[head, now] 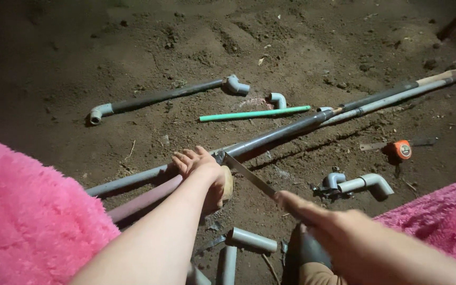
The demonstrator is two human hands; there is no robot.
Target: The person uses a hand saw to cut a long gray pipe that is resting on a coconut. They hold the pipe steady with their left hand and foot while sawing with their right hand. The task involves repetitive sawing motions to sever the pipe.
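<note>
1. The left hand (199, 166) presses down on a long grey pipe (270, 137) that lies on the dirt floor (196, 37), fingers clamped over it just beside the cut line, seemingly to stop it rolling.
2. The right hand (339, 232) is closed around the handle end of a thin saw blade (249, 174), which slants up to meet the pipe right next to the left hand's fingers.
3. The pipe runs from the lower left towards the right edge of the floor, where it lies alongside a second pale pipe (397, 97); a pinkish pipe (143, 199) lies against its near side.
4. Short grey offcuts (252, 240) lie just below the hands, near the bottom edge.
5. A green rod (254, 113), a pipe with elbows at both ends (159, 96) and a loose elbow (277, 99) lie well apart, further out.
6. An elbow assembly (362, 183) and an orange tape measure (402, 149) lie right of the blade; bare dirt between them leaves room for the saw stroke.
7. Fluffy pink fabric (22, 211) crowds both lower corners.
</note>
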